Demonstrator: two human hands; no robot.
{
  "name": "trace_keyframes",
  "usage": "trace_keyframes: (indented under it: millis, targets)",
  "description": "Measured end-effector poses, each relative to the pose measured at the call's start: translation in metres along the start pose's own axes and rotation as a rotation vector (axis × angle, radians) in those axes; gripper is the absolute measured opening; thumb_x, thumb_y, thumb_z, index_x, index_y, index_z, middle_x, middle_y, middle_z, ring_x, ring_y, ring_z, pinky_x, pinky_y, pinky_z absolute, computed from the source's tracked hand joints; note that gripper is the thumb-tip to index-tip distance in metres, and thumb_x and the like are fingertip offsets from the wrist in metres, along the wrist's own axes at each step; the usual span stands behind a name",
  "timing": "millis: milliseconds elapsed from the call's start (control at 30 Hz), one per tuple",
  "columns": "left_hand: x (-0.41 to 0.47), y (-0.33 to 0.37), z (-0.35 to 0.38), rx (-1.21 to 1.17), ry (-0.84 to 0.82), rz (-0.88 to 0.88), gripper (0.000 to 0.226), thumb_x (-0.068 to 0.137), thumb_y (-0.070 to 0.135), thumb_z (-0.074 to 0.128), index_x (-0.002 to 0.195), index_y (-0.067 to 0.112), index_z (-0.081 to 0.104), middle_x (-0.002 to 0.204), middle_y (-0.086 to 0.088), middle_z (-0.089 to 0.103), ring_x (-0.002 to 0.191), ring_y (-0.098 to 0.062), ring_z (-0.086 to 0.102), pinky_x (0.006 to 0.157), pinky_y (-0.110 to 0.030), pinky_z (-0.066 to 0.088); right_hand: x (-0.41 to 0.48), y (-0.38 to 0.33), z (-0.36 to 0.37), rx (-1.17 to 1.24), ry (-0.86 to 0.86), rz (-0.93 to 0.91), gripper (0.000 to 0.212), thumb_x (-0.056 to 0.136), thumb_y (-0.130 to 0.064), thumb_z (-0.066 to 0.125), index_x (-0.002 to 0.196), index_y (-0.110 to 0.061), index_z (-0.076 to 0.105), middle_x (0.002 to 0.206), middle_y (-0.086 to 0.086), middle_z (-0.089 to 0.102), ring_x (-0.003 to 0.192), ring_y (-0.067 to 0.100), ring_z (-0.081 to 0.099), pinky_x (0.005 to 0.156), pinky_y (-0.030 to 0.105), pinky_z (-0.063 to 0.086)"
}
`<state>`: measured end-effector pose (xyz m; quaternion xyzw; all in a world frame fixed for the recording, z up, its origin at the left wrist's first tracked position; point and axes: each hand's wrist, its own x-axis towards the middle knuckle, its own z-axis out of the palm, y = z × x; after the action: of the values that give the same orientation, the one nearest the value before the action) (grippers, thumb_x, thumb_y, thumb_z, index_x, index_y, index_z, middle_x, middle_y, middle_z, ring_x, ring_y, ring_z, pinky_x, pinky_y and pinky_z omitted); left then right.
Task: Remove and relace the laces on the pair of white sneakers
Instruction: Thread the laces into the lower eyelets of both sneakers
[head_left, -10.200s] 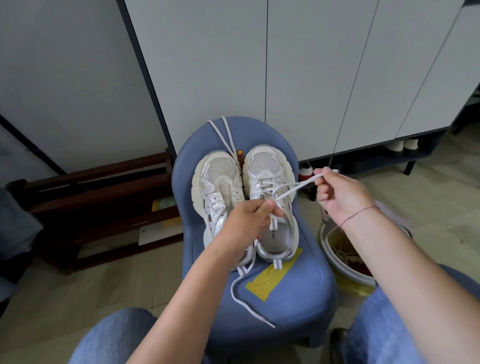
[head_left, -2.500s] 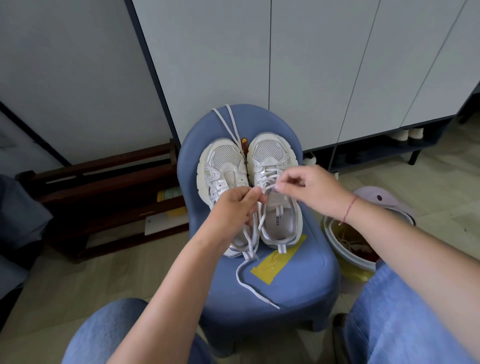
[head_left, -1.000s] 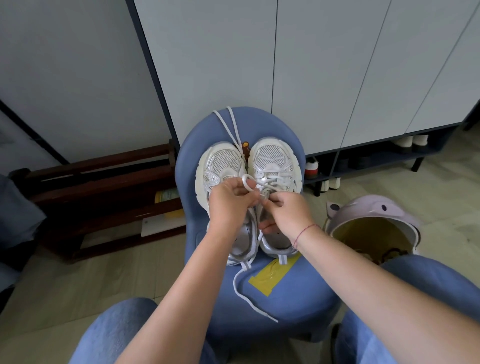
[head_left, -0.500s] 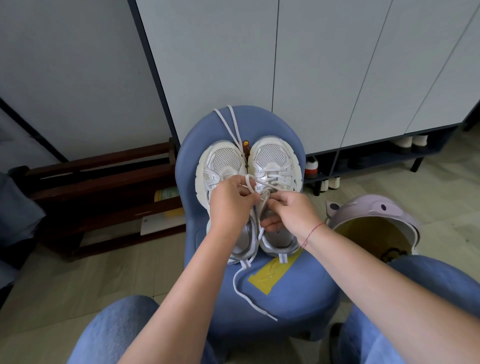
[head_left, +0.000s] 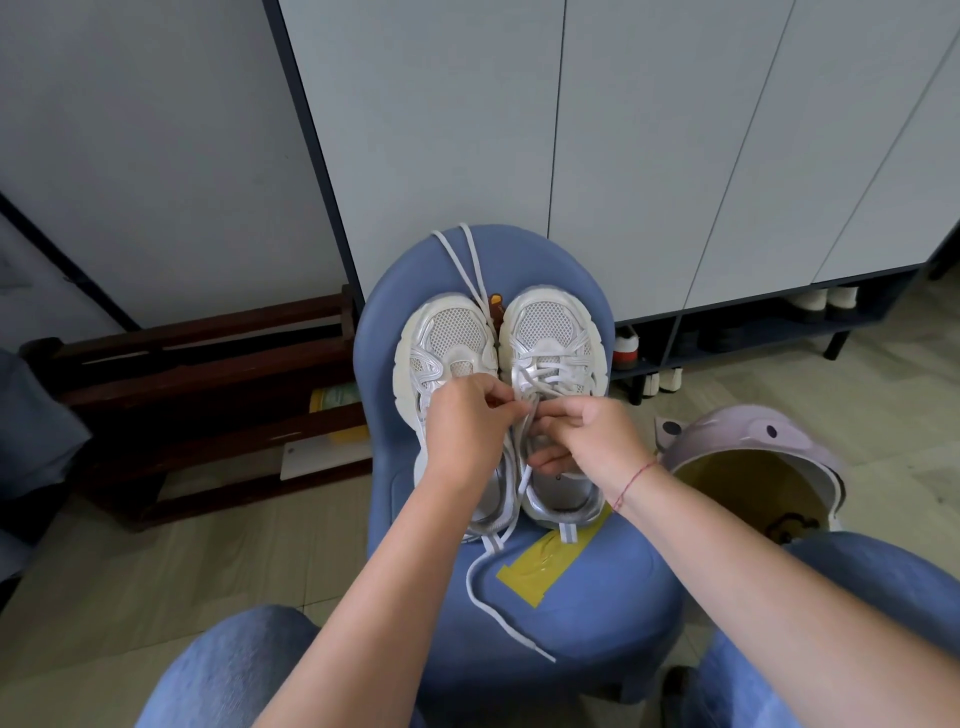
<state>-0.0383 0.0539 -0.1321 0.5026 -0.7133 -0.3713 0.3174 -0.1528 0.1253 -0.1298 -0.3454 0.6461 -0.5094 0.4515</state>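
Observation:
Two white sneakers stand side by side, toes away from me, on a blue chair (head_left: 587, 618). The left sneaker (head_left: 447, 343) shows bare eyelets. The right sneaker (head_left: 553, 338) carries a white lace (head_left: 545, 375) crossed over its front. My left hand (head_left: 467, 431) and my right hand (head_left: 592, 436) meet over the right sneaker's tongue, each pinching a strand of that lace. One lace end (head_left: 488, 597) trails down over the seat toward me. A second loose lace (head_left: 462, 265) lies over the chair back behind the left sneaker.
A strip of yellow tape (head_left: 550, 561) sticks to the seat. A lilac bin (head_left: 748, 467) stands open on the floor at right. Dark wooden rails (head_left: 208, 395) lie at left. White cabinet doors (head_left: 623, 130) rise behind, with shoes (head_left: 826, 301) underneath. My knees (head_left: 223, 670) frame the chair.
The right hand drew the lace out to the right, then came back to the right sneaker. Both hands now pinch the lace close together over its tongue, and the loop seen a second ago is gone.

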Motion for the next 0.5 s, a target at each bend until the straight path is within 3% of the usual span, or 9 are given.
trace_keyframes:
  millis: [200,300,500]
  targets:
    - [0.004,0.004,-0.003,0.020,-0.054,0.023,0.017,0.085,0.021,0.077,0.072,0.014,0.067,0.056,0.007,0.054,0.049,-0.006,0.043,0.048,-0.013,0.033,0.004,-0.006,-0.003,0.018,-0.033,0.023,0.021,0.092,0.004,0.052,0.086,-0.011,0.065,0.069,0.007,0.068,0.045,0.013,0.064,0.042,0.019,0.051]
    - [0.005,0.006,-0.004,0.049,-0.090,0.056,0.023,0.084,0.027,0.078,0.071,0.015,0.063,0.057,0.009,0.053,0.050,-0.005,0.044,0.051,-0.019,0.034,0.008,-0.008,-0.004,-0.042,-0.037,0.016,0.014,0.091,0.000,0.057,0.085,-0.011,0.064,0.059,0.005,0.067,0.043,0.014,0.063,0.041,0.021,0.051]
    - [0.006,0.005,-0.007,0.094,-0.100,0.075,0.025,0.077,0.026,0.083,0.083,0.007,0.068,0.070,0.002,0.064,0.064,-0.012,0.054,0.064,-0.029,0.044,0.014,-0.002,-0.003,-0.124,-0.015,-0.060,0.016,0.094,-0.005,0.056,0.079,-0.012,0.060,0.066,0.008,0.066,0.043,0.014,0.062,0.040,0.022,0.048]
